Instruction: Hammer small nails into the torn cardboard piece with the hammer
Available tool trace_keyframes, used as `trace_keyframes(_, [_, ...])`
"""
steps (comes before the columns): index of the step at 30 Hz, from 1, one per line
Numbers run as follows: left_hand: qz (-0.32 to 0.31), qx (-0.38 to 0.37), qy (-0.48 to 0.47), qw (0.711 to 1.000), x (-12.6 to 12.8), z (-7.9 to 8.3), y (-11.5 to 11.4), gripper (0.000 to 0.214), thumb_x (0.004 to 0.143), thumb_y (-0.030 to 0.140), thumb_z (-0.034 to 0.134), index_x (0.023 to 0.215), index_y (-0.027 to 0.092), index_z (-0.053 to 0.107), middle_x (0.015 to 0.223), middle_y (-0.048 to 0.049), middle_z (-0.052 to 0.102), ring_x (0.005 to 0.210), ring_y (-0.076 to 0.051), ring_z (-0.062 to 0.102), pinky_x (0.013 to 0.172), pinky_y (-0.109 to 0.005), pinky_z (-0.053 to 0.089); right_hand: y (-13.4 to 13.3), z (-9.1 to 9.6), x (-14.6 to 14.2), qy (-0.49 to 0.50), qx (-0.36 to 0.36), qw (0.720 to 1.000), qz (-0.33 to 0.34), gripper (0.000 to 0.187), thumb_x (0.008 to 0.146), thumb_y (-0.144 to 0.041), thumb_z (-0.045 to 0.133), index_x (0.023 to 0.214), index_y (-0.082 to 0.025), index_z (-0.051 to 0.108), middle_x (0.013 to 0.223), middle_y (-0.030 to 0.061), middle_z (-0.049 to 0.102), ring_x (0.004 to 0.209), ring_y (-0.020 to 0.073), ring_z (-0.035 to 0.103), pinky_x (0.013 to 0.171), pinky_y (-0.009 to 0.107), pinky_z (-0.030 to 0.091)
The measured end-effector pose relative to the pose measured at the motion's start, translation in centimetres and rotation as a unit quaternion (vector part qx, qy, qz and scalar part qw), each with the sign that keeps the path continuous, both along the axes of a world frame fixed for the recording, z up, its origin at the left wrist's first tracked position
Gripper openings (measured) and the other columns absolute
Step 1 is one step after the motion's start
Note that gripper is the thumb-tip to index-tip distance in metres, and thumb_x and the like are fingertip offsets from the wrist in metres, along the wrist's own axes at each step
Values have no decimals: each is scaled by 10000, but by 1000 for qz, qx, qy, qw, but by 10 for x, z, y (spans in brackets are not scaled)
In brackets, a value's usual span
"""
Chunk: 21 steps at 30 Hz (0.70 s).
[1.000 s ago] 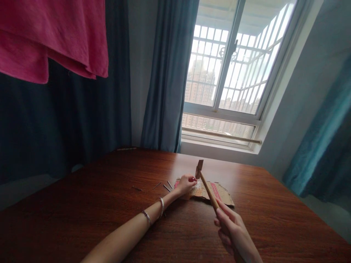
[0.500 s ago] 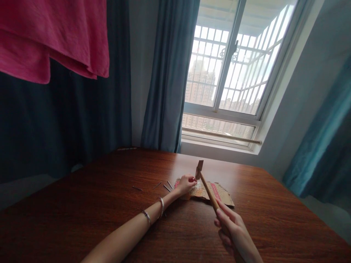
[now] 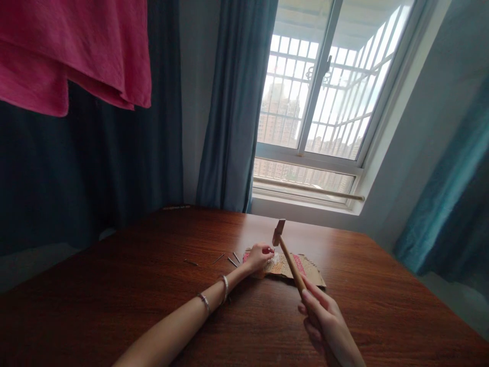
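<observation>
Right hand (image 3: 324,320) at 5 o'clock in the view, clenched round the lower end of the hammer (image 3: 292,265) handle. Handle slants up toward 11 o'clock from the fist. Hammer head is in the air, just above and right of the left fingertips, not touching them or the cardboard (image 3: 313,277).

Left hand (image 3: 260,256) reaches in from 7 o'clock and rests on the cardboard's left end. Fingertips are pinched together and pointing toward 3 o'clock. What sits between them is too small to tell. Red polish on the nails. Two bracelets (image 3: 225,288) on the left wrist and forearm.

Cardboard lies flat on the table (image 3: 114,285), near the middle, long side running 9 to 3 o'clock. Its top has a dotted, pinkish print. The handle crosses over it.

Loose nails (image 3: 232,261) are scattered on the table at 9 o'clock from the left hand, close by. One lies farther out toward 9.

Window (image 3: 317,102) at 12 to 1 o'clock behind the table, with blue curtains (image 3: 233,112) either side. Pink cloth (image 3: 72,51) hangs at 10 o'clock, top left.
</observation>
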State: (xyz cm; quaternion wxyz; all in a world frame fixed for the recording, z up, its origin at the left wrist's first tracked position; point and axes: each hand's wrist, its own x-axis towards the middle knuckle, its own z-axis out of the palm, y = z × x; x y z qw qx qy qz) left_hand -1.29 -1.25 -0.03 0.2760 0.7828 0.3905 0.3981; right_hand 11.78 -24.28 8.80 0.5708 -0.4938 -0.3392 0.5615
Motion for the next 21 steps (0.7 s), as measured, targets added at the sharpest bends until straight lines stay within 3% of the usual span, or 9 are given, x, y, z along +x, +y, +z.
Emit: trace_keyframes(21, [-1,6,5,1000,-1,-2,2,165,723,272,586,750,151,695,733,-24,645,701,-138,571,652,-212,405,0,3,2,-11,-3,1000,5,705,723,-445,666,1327,-178,420,577,-37,520,281,5,316,243,109,199])
